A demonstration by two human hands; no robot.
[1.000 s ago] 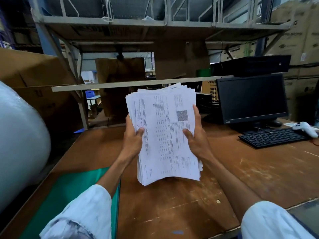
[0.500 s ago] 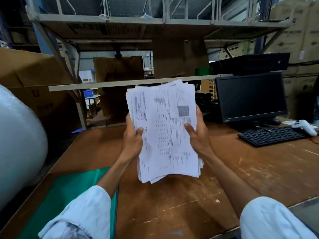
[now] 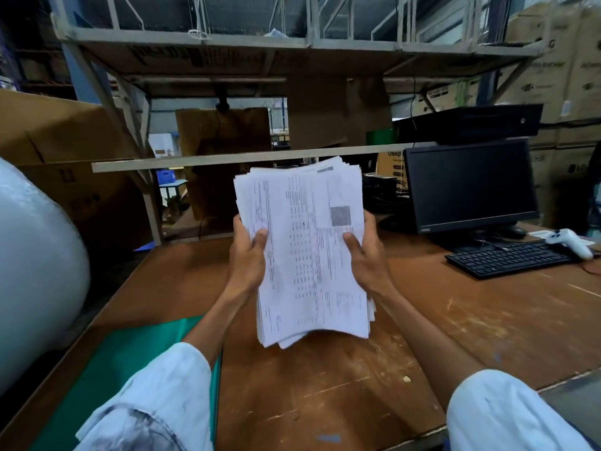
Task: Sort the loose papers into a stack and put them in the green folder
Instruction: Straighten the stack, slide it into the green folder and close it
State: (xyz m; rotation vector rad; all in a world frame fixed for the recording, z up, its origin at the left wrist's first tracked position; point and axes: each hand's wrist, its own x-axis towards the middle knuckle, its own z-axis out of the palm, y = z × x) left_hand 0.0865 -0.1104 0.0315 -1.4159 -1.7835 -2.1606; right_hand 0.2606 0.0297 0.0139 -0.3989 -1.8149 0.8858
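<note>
A thick stack of printed white papers (image 3: 305, 255) is held upright above the brown table (image 3: 325, 385), its lower edge close to the tabletop. My left hand (image 3: 247, 258) grips the stack's left side, thumb over the front sheet. My right hand (image 3: 366, 258) grips the right side the same way. The sheet edges are uneven at the top and bottom. The green folder (image 3: 130, 359) lies flat on the table at the lower left, partly hidden under my left sleeve.
A black monitor (image 3: 468, 187), a black keyboard (image 3: 507, 258) and a white controller (image 3: 569, 242) sit at the right of the table. A large white wrapped roll (image 3: 35, 271) bulges at the left. Metal shelving and cardboard boxes stand behind.
The stack has stayed in both hands and shifted slightly; its bottom edge looks more uneven, with lower sheets poking out. The view drifted a little.
</note>
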